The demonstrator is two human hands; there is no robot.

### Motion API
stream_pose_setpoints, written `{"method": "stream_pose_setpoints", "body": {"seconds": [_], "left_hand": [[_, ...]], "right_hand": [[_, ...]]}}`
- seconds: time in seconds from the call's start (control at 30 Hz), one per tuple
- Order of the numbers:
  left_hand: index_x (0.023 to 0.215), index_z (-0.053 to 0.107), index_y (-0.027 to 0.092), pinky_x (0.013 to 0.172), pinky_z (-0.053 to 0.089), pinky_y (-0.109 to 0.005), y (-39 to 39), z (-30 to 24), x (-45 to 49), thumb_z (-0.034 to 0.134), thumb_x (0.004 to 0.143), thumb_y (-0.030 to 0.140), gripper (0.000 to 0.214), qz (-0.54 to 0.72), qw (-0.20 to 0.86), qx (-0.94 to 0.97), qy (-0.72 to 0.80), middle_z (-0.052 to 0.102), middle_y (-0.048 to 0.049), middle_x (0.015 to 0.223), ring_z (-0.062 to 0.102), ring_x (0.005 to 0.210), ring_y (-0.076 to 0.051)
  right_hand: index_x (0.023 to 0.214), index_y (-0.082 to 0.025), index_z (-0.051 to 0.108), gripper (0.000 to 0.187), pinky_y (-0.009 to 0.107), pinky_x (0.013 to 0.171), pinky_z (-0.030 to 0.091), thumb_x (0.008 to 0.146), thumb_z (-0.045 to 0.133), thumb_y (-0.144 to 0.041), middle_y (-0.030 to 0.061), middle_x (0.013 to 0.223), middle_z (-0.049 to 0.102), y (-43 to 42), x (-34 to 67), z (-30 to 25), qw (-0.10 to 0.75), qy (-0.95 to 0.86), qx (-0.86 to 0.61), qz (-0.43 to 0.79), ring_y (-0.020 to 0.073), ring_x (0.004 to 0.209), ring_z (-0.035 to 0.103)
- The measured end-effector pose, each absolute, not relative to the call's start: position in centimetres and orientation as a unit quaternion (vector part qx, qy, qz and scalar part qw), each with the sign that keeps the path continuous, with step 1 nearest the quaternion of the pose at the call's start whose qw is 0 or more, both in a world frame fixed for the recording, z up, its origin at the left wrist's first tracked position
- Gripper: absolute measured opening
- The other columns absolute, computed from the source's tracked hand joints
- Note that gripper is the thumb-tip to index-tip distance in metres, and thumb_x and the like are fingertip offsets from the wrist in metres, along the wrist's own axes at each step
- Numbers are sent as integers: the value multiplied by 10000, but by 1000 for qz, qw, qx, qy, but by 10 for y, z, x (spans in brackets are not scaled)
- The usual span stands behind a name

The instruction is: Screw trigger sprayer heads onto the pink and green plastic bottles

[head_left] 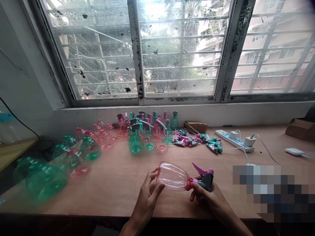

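A clear pink spray bottle [173, 176] lies sideways in the air above the front of the table, its base to the left. My left hand [149, 190] grips it around the base end, thumb in front. At its neck, my right hand [205, 194] is closed on the spray head [206, 179], which is black with a pink trigger pointing up. The head sits at the bottle's mouth; whether it is fully screwed on cannot be seen. Some of my right fingers are hidden behind the head.
Several open green and pink bottles [90, 149] stand on the left of the wooden table [118, 183]. Bottles with spray heads [135, 139] are grouped at the back middle, beside a pile of loose spray heads [188, 137]. A power strip [233, 141] with cables lies at the right.
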State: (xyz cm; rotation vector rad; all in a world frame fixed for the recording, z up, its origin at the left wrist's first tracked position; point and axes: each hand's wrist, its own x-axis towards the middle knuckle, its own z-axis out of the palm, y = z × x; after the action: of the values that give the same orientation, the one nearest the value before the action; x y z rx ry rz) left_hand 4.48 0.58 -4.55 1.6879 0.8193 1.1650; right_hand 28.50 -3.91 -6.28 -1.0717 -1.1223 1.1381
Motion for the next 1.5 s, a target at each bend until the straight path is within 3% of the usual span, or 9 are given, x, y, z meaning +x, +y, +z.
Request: {"method": "stream_pose_setpoints", "body": {"seconds": [0.2, 0.3, 0.47, 0.63, 0.73, 0.9, 1.1, 1.27, 1.5], "left_hand": [[1297, 587, 308, 1190, 292, -450, 5, -41, 44, 697, 888, 323, 423, 468, 349, 732, 352, 543, -62, 1421, 447, 1386, -281], [1273, 604, 279, 1178, 318, -450, 3, -41, 44, 739, 850, 362, 452, 468, 361, 726, 352, 560, -81, 1403, 463, 1374, -299], [1223, 631, 282, 1160, 350, -433, 5, -44, 44, 591, 956, 386, 289, 471, 400, 705, 348, 527, -73, 1451, 435, 1407, -280], [1264, 603, 310, 1202, 277, -453, 4, -42, 44, 678, 903, 329, 370, 443, 359, 740, 355, 516, -57, 1484, 419, 1421, -270], [1253, 598, 281, 1194, 286, -475, 0, -40, 43, 724, 866, 347, 413, 424, 372, 742, 363, 521, -90, 1485, 440, 1408, -290], [1144, 654, 245, 1189, 293, -490, 0, -42, 42, 611, 939, 404, 263, 442, 401, 713, 368, 503, -102, 1511, 440, 1412, -300], [1243, 639, 300, 1191, 296, -495, 4, -42, 44, 641, 926, 323, 318, 452, 347, 739, 360, 543, -64, 1475, 446, 1406, -288], [1234, 621, 259, 1177, 315, -515, 0, -39, 44, 741, 848, 345, 414, 442, 363, 732, 372, 570, -107, 1440, 474, 1381, -323], [1283, 608, 295, 1202, 279, -476, 3, -42, 44, 647, 927, 347, 362, 443, 362, 737, 361, 478, -69, 1529, 402, 1437, -276]], "right_hand": [[845, -148, 712, 382, 200, 446, 407, 875, 684, -527, 38, 577, 702, -38, 286, -65, 588, -452, -456, 493, 140, 494, 606], [851, -149, 707, 372, 207, 466, 437, 874, 690, -520, 43, 595, 710, -40, 286, -64, 587, -459, -456, 487, 156, 533, 631], [859, -147, 688, 345, 213, 491, 456, 888, 690, -490, 46, 628, 723, -40, 286, -64, 587, -460, -457, 485, 149, 535, 639], [878, -195, 635, 349, 194, 421, 390, 850, 712, -535, 45, 766, 751, -37, 287, -65, 634, -393, -440, 500, 147, 523, 644], [842, -195, 626, 372, 195, 417, 364, 828, 726, -552, 29, 710, 728, -38, 287, -64, 642, -383, -438, 500, 138, 499, 622], [828, -188, 635, 373, 210, 419, 347, 821, 733, -548, 30, 693, 716, -38, 287, -64, 638, -391, -441, 495, 130, 483, 586], [847, -179, 656, 385, 214, 431, 339, 784, 772, -540, 32, 672, 714, -37, 287, -63, 641, -382, -455, 487, 138, 492, 581], [817, -167, 671, 395, 224, 446, 377, 799, 754, -553, 26, 631, 697, -40, 286, -60, 626, -409, -454, 484, 131, 481, 562], [793, -161, 683, 409, 230, 467, 372, 833, 713, -566, 8, 523, 651, -41, 286, -59, 609, -434, -470, 469, 127, 473, 525]]}}
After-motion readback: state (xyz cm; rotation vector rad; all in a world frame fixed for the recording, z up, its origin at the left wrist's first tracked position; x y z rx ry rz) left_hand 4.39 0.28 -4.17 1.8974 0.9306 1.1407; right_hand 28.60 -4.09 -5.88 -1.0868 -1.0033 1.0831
